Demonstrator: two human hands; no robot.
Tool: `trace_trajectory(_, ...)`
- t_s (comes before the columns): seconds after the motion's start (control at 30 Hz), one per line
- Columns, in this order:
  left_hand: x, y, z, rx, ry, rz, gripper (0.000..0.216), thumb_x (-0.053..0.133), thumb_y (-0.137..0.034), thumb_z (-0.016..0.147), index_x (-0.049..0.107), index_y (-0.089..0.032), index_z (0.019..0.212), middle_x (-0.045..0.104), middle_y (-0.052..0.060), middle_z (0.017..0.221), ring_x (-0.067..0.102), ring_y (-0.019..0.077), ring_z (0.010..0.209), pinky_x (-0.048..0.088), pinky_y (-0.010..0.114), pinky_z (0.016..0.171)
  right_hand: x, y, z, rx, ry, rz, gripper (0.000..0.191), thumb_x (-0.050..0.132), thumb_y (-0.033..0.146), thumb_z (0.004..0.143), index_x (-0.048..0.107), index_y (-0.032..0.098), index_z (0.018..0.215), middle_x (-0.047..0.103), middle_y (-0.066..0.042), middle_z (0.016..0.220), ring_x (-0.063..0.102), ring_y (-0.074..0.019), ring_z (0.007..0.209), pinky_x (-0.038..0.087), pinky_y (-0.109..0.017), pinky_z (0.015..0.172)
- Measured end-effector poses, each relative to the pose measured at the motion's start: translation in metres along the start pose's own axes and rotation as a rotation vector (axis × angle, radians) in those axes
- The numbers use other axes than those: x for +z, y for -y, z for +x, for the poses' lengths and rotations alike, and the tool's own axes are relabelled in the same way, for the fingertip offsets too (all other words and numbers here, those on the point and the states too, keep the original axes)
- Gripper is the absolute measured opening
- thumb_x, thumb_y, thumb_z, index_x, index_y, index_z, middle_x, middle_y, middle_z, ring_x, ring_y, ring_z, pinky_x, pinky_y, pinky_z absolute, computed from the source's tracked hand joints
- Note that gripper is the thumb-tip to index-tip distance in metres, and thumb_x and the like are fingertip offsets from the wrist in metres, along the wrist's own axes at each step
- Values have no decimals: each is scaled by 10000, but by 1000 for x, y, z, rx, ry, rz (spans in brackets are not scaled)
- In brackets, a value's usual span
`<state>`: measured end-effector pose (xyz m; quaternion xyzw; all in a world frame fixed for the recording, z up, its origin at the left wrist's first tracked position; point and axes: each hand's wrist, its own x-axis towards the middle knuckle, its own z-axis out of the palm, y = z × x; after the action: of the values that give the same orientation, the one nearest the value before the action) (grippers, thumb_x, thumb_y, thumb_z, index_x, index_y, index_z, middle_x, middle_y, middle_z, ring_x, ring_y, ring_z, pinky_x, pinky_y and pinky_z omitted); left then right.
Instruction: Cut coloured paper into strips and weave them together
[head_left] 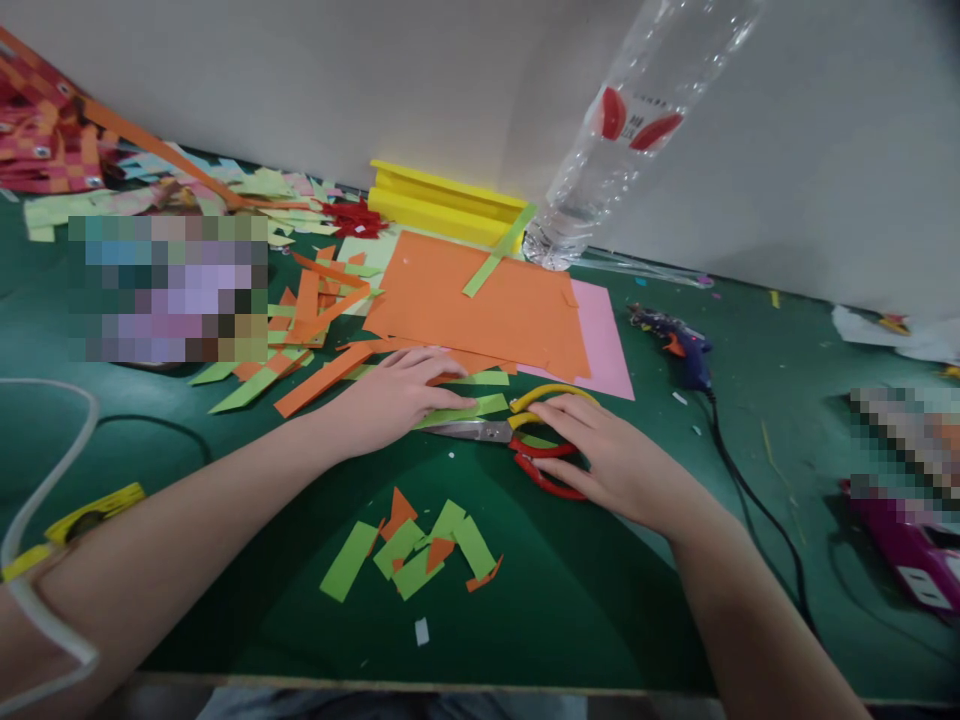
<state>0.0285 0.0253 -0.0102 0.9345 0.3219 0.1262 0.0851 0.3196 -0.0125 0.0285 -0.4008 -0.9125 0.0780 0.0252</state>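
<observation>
My left hand [401, 400] lies over the paper strips with its fingers stretched out, the tips by a light green strip [491, 407]. In my right hand [604, 455] are scissors [491, 431] with one yellow and one red handle. Their blades point left and reach under the green strip by my left hand; the tips are hidden. Just behind my hands lies a large orange sheet [480, 305], partly over a pink sheet [611, 345]. A single green strip [495, 255] rests on the orange sheet. Left of it is a pile of orange and green strips [307, 320].
Green and orange paper scraps [405, 550] lie near the front edge. A clear plastic bottle [630, 130] stands at the back beside a yellow folded piece [442, 200]. To the right lies a blue glue gun [679, 345] with a black cord. A white cable [56, 500] crosses the left side.
</observation>
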Motion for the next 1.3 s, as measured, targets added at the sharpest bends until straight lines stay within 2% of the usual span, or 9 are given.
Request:
trace_trajectory(0.33, 3, 1, 0, 15, -27, 1, 323, 422, -226, 1008, 630, -344, 1224, 525, 35, 1328, 405, 254, 1308, 377, 451, 1044, 1, 1, -1, -14, 1, -6, 455, 504, 395, 937, 529, 124, 1301, 600, -167, 1232, 581, -288, 1148, 522, -481, 968)
trace_trajectory(0.63, 2, 0, 0, -2, -22, -30, 361, 406, -168, 995, 644, -330, 1212, 533, 40, 1328, 414, 269, 1299, 377, 472, 1044, -1, 3, 0, 0, -1, 52, 421, 530, 384, 925, 541, 210, 1308, 610, -136, 1232, 602, -281, 1128, 536, -479, 949)
trace_trajectory(0.9, -2, -1, 1, -28, 7, -49, 385, 400, -136, 983, 651, -330, 1201, 527, 24, 1348, 402, 264, 1314, 366, 477, 1063, 1, 5, 2, -7, 18, 43, 435, 512, 379, 932, 528, 159, 1307, 601, -154, 1232, 591, -286, 1138, 523, -488, 964)
trace_trajectory(1.3, -1, 0, 1, -12, 10, -22, 380, 403, -133, 978, 638, -318, 1211, 525, 42, 1345, 403, 262, 1313, 375, 475, 1046, 1, 8, 4, -7, -10, 49, 447, 565, 374, 903, 544, 181, 1306, 620, -142, 1222, 602, -285, 1134, 531, -485, 950)
